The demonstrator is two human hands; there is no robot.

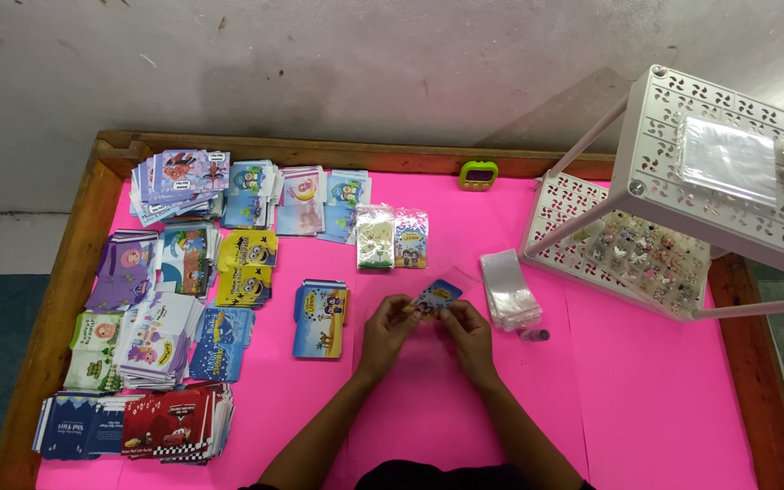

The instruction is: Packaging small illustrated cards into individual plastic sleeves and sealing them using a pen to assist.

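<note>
Both hands meet over the pink worktop [646, 399], and between them sits one small blue printed card [435, 297]. The left hand [387, 332] has its fingers [407, 307] pinched nearly closed on the card's near-left edge; the right hand [469, 334] curls its fingers [447, 309] tight against the card's right side — so the card is held by both, tilted, just above the surface.

The card looks like thin glossy paper, rectangular with a cartoon print. Just right of the card lies a stack of clear plastic sleeves [510, 290], slick and slightly fanned, with a small dark bottle [535, 335] at its near corner. Left of the card rests a blue-and-yellow card pile [321, 318]; beyond the card stand two filled packets [392, 237]. Far left of the card, many more piles of printed cards [161, 299] crowd the worktop to its wooden rim [65, 281]. A white perforated plastic rack [673, 172] stands right of the card, and a small green timer [479, 174] sits at the far rim.

Near of the card, the pink sheet lies bare around the forearms.
</note>
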